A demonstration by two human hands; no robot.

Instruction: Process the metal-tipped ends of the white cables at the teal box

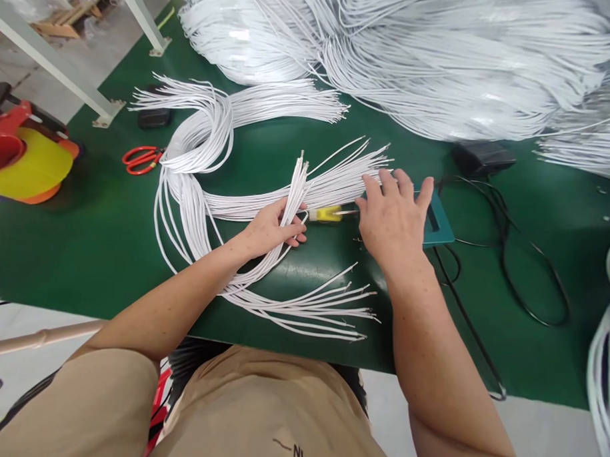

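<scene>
- We work in a wire-assembly workshop: heaps of white cut wires (454,56) cover our green bench (85,249).
- We see red scissors (141,158), steel frame legs (54,64) and a bare concrete floor (108,42).

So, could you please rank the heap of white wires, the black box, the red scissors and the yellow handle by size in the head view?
1. heap of white wires
2. black box
3. red scissors
4. yellow handle, only slightly smaller

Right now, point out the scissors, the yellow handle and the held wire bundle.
scissors (154,156), head view, red handles.
yellow handle (325,214), head view, its middle.
wire bundle (299,181), head view, raised ends.
</scene>
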